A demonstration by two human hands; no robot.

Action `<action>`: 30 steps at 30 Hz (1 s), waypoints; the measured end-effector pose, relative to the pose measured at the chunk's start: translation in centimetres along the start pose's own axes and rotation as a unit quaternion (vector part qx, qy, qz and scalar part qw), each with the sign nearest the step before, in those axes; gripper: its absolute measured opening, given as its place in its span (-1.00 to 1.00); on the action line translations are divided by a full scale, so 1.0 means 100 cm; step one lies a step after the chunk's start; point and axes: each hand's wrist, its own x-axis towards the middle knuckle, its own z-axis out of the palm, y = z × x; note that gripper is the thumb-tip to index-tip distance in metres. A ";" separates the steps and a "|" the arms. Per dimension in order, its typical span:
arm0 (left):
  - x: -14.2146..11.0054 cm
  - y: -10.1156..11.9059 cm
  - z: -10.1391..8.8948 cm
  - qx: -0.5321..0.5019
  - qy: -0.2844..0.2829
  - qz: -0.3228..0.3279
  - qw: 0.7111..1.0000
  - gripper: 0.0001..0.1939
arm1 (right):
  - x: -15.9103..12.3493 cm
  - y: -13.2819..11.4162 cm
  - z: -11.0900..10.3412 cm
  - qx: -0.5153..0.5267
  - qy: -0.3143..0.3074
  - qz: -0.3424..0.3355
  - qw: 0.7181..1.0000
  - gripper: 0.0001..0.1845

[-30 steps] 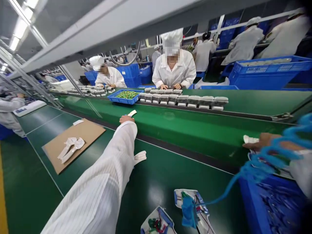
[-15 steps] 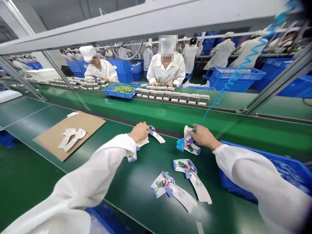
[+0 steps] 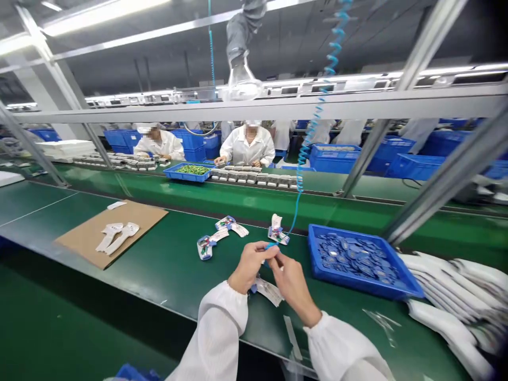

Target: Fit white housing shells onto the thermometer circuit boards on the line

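My left hand [image 3: 249, 265] and my right hand [image 3: 292, 284] meet over the near edge of the green bench, fingers curled together around a small blue part [image 3: 270, 246]. Beneath them lies a white shell half [image 3: 268, 291] with blue bits. Three more open white shell halves with coloured wiring lie beyond: one [image 3: 208, 245] to the left, one [image 3: 230, 225] further back, one [image 3: 277, 233] by the blue coiled cord [image 3: 305, 151]. What exactly my fingers pinch is mostly hidden.
A blue tray [image 3: 317, 263] of small blue parts stands right of my hands. White shells [image 3: 448, 280] are stacked at far right. A cardboard sheet [image 3: 91, 246] with white pieces lies left. People in white coats work across the conveyor [image 3: 257, 198], behind a blue bin [image 3: 186, 173].
Both hands drew back from the far shell halves toward me and came together over a nearer piece. The view lifted and shifted right, bringing the blue tray and stacked shells into sight.
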 end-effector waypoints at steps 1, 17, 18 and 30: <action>-0.005 0.001 0.007 -0.038 0.002 0.008 0.999 -0.36 | -0.008 -0.003 -0.005 0.011 0.015 -0.009 1.000 -0.55; 0.041 0.008 0.070 0.210 0.120 0.207 0.948 -0.21 | -0.019 -0.004 -0.028 0.133 0.089 0.122 0.980 -0.66; 0.052 0.010 0.075 0.260 0.155 0.217 0.928 -0.29 | -0.022 -0.009 -0.023 0.138 0.083 0.126 0.979 -0.68; 0.095 0.049 0.026 0.271 0.056 -0.056 0.959 -0.92 | -0.159 0.055 -0.184 -0.078 0.221 0.123 0.964 -0.81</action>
